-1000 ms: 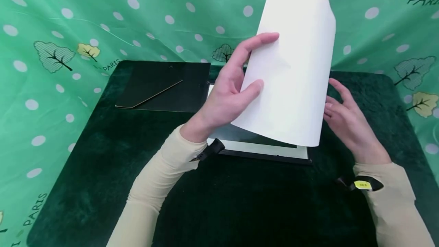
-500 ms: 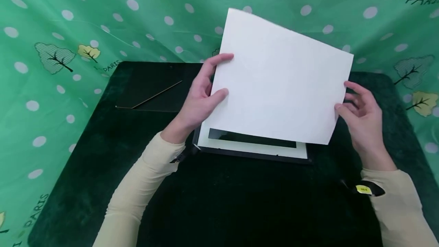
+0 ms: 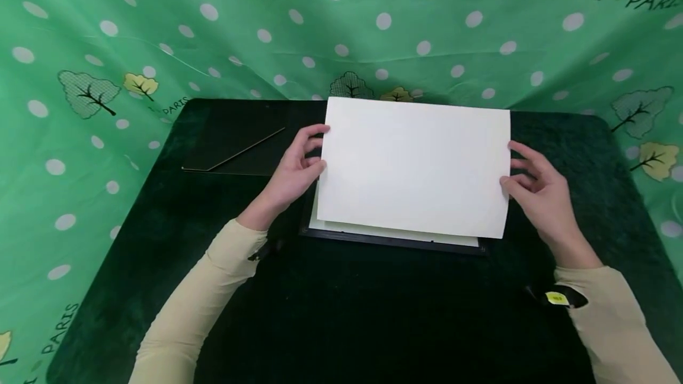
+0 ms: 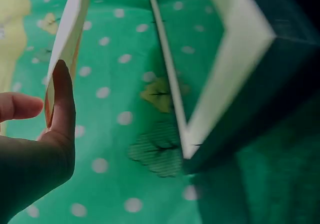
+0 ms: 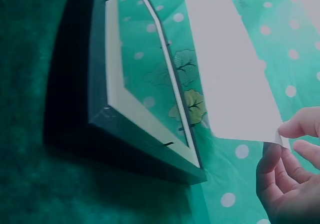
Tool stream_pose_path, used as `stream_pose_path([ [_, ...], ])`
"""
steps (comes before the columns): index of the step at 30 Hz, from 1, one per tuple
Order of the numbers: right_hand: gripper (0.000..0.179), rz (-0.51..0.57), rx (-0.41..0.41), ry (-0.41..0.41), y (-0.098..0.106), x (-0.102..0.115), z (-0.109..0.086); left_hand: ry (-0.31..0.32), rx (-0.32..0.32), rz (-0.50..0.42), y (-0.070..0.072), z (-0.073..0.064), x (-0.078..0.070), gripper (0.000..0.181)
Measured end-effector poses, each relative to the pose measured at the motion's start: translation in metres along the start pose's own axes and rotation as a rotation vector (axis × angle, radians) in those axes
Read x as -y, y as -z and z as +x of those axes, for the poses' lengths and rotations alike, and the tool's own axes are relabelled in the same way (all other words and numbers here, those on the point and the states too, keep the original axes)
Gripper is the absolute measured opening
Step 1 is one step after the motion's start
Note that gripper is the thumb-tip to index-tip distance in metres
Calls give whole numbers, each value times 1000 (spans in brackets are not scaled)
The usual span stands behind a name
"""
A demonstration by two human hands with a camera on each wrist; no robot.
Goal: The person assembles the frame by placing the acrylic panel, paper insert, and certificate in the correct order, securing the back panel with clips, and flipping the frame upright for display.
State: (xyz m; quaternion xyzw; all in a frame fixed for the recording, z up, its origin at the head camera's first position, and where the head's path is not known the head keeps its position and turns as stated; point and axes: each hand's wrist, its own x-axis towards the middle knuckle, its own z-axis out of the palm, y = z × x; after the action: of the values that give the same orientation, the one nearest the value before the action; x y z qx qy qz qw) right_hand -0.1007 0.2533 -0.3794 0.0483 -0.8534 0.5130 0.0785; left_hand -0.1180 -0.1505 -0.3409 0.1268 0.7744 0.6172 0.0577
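The left hand (image 3: 290,170) and right hand (image 3: 541,197) pinch opposite sides of a white, oblong paper sheet (image 3: 413,168) over a black, box-shaped frame (image 5: 135,141); it looks light and bendy, so edges are best to hold.

Your tabletop (image 3: 341,319) has a dark green, velvety surface with rounded far corners. Toward the back of it, in front of you, lies a dark frame (image 3: 395,243) with a pale inner border (image 4: 232,68); to your left lies a flat black panel (image 3: 226,134) marked by a thin, bent tan line (image 3: 246,149).
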Motion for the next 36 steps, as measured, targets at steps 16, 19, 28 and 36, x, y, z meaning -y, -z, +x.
stream_pose_path([
  [16, 58, -109, 153, -3, -16, -11, 1, 140, 36, 187, 6, 7, 38, 59],
  [19, 58, -120, 166, -18, -18, -12, 2, 160, 52, 222, 8, 7, 42, 59],
  [28, 59, -159, 239, -12, -22, -13, 3, 158, 82, 345, 11, 2, 50, 59],
  [36, 58, -200, 250, 13, -27, -20, 3, 109, 85, 399, 17, -2, 58, 55],
])
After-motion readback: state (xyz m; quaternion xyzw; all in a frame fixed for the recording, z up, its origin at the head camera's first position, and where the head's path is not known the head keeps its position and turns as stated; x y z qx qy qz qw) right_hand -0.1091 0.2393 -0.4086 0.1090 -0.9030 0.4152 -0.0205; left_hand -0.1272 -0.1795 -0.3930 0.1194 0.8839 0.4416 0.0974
